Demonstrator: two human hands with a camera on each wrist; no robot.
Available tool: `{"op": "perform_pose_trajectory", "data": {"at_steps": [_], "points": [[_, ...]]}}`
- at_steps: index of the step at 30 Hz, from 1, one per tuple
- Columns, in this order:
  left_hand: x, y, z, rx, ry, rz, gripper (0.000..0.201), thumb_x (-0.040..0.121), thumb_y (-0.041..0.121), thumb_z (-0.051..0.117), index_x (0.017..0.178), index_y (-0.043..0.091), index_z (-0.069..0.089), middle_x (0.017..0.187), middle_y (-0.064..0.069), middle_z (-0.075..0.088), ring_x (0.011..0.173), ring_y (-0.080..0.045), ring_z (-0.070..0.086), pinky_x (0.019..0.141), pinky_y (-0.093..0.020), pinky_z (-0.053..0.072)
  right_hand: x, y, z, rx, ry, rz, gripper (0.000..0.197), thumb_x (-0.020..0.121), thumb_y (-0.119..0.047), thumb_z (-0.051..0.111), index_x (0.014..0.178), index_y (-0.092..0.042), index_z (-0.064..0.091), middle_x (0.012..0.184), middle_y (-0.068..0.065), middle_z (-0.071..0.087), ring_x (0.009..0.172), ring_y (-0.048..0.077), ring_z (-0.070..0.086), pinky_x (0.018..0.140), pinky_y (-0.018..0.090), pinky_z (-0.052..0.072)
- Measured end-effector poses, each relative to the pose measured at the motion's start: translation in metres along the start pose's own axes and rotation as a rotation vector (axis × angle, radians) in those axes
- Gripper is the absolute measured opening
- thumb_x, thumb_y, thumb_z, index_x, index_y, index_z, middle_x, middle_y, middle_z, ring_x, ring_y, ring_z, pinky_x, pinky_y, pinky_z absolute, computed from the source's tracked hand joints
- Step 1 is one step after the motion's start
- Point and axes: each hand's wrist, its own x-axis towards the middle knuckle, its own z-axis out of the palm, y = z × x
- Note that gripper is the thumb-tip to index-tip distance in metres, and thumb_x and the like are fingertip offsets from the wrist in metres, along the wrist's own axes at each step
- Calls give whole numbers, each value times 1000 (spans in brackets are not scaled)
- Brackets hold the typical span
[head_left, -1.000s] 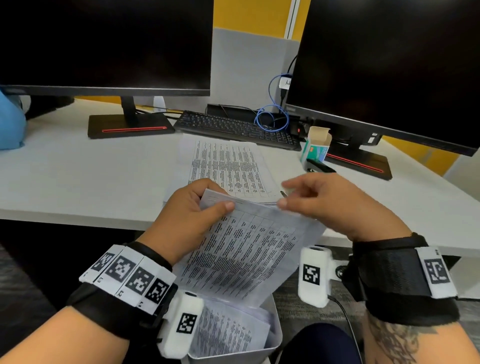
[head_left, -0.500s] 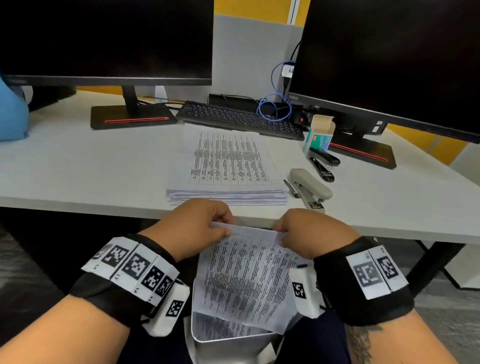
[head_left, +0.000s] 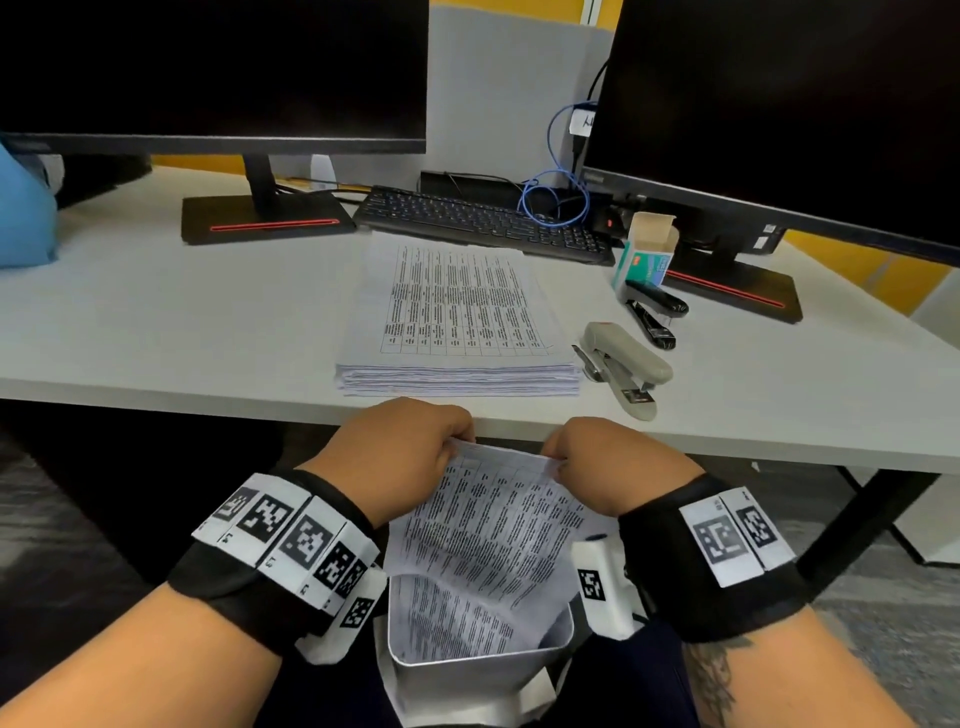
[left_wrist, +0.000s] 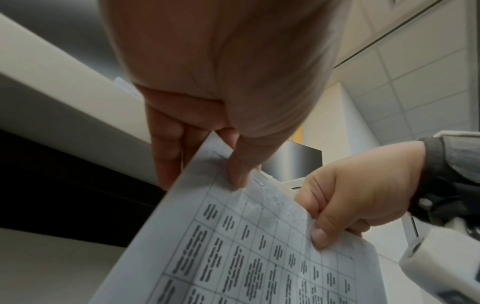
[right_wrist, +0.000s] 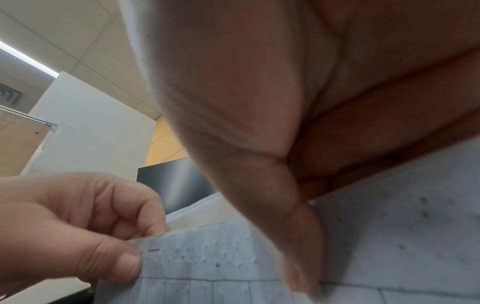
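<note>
A stapled set of printed table sheets (head_left: 493, 525) hangs below the desk edge, its lower part curving into a grey bin (head_left: 478, 670) in my lap. My left hand (head_left: 410, 447) pinches the top left corner, thumb on the print side (left_wrist: 239, 172). My right hand (head_left: 597, 457) pinches the top right corner between thumb and fingers (left_wrist: 322, 232). A small staple shows near the left corner (right_wrist: 154, 250). On the desk a thick stack of the same printed sheets (head_left: 457, 332) lies just beyond my hands. More printed paper (head_left: 447, 623) lies inside the bin.
A grey stapler (head_left: 623, 364) lies right of the stack, a black stapler (head_left: 654, 312) and an open staple box (head_left: 644, 249) behind it. Two dark monitors (head_left: 208, 73) (head_left: 779, 104) and a black keyboard (head_left: 478, 221) stand at the back. A blue object (head_left: 23, 218) sits far left.
Both hands have brought the stapled sheets down from over the desk to below its front edge, and the lower end now dips into the bin. The stack and staplers have come into view.
</note>
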Motion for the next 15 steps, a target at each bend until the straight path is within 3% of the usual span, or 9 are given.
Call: {"op": "perform_pose_trajectory", "data": {"at_steps": [5,11,13,15], "points": [[0,2,14,-45,-99,-6,22,95,16,45,103,31,60,97,8,65,88,-12,57,72,-30,46,-4,-1,6,-22,-73,48,34,96,-6,45,119,-17,67,117,7,65,101,23,60,78,22,37],[3,-3,31,-62,-182,-32,24,95,15,43,104,30,59,104,7,65,95,-13,58,78,-30,48,5,-2,15,-67,-178,105,33,96,-7,46,123,-11,65,121,10,64,110,26,61,85,28,43],[3,-7,36,-44,-219,-84,29,94,13,44,111,32,58,109,6,65,101,-15,59,82,-30,48,11,-3,20,-62,-226,126,34,96,-6,47,124,-9,64,123,12,64,111,27,61,89,30,45],[2,-11,40,-7,-251,-128,42,94,10,47,129,33,52,121,3,62,112,-17,57,92,-31,47,16,-5,23,-69,-278,152,37,97,-9,46,133,-8,58,133,14,58,120,29,56,97,32,44]]}}
